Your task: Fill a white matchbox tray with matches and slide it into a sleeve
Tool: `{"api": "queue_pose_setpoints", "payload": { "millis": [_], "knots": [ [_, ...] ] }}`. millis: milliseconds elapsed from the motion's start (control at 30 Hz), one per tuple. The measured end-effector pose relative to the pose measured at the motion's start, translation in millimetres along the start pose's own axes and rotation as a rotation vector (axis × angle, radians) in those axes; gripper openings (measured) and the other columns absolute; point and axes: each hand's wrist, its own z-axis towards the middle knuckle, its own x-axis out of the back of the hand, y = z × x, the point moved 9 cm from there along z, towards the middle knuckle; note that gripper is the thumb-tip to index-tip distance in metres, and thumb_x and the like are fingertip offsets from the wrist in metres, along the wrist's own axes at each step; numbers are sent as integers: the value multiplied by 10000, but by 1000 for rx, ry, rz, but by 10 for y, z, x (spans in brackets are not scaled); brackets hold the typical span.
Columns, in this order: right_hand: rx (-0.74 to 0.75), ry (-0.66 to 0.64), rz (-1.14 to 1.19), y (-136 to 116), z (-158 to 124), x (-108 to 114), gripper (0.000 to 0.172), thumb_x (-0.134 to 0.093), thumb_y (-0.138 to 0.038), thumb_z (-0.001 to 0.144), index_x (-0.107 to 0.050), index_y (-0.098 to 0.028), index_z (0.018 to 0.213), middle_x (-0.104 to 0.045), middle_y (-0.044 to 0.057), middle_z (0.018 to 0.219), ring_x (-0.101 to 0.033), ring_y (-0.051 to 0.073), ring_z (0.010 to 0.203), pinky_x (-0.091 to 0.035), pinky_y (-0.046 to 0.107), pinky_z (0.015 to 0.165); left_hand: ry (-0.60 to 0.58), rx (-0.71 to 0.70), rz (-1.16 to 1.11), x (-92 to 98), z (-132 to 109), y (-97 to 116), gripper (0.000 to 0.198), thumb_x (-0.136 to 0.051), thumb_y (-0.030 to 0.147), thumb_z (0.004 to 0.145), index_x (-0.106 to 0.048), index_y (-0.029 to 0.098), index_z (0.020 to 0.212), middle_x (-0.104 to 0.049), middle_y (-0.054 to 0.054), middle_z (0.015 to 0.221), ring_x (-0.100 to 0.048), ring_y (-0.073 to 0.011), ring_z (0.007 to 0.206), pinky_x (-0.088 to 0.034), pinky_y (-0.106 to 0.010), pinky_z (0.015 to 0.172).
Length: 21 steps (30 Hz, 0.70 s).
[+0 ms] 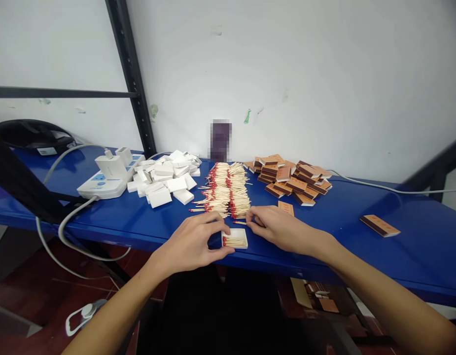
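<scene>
My left hand (198,241) grips the left end of a small white matchbox tray (246,235) near the shelf's front edge, index finger at its back and thumb at its front. Inside the tray lie several matches (235,242) with red heads to the left. Just behind it, my right hand (268,224) is closed in a pinch on a single match (240,223), its red head pointing left. Beyond both hands a large heap of matches (228,190) lies in two columns. The tips of my right fingers are partly hidden.
White empty trays (164,177) are heaped at the left, orange-brown matchbox sleeves (290,180) at the right. One sleeve (380,226) lies apart on the blue shelf (334,236). A power strip (102,185) with chargers and cables stands left, by a black rack post (131,74).
</scene>
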Motion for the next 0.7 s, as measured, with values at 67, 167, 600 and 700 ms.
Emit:
{"api": "queue_pose_setpoints", "payload": {
  "millis": [67, 167, 600, 700],
  "knots": [
    [-2, 4, 3, 17, -3, -10, 163, -442, -255, 959, -552, -199, 853, -596, 22, 781, -504, 155, 684, -332, 273, 621, 12, 19, 11, 20, 1, -3, 266, -688, 390, 856, -608, 217, 1042, -650, -19, 981, -609, -167, 823, -458, -276, 719],
    [-32, 43, 24, 44, -22, 37, 187, -419, -300, 980, -553, -201, 895, -592, 12, 763, -499, 151, 664, -330, 277, 619, 24, 55, 9, 29, 2, -26, 337, -694, 410, 838, -554, 230, 1085, -654, 0, 983, -607, -159, 792, -447, -269, 688],
    [49, 64, 130, -248, -77, 66, 219, -446, -352, 992, -605, -209, 945, -568, -20, 689, -474, 125, 595, -334, 258, 590, 29, 41, 27, 19, 19, -22, 281, -693, 408, 851, -618, 214, 1039, -670, -13, 968, -612, -165, 808, -450, -279, 711],
    [15, 157, 93, -83, -33, 161, 204, -456, -319, 983, -622, -200, 980, -523, -36, 618, -461, 127, 565, -329, 252, 579, 17, 30, 24, 5, 11, -21, 234, -685, 403, 859, -653, 209, 984, -658, -22, 945, -613, -172, 827, -455, -283, 725]
  ]
}}
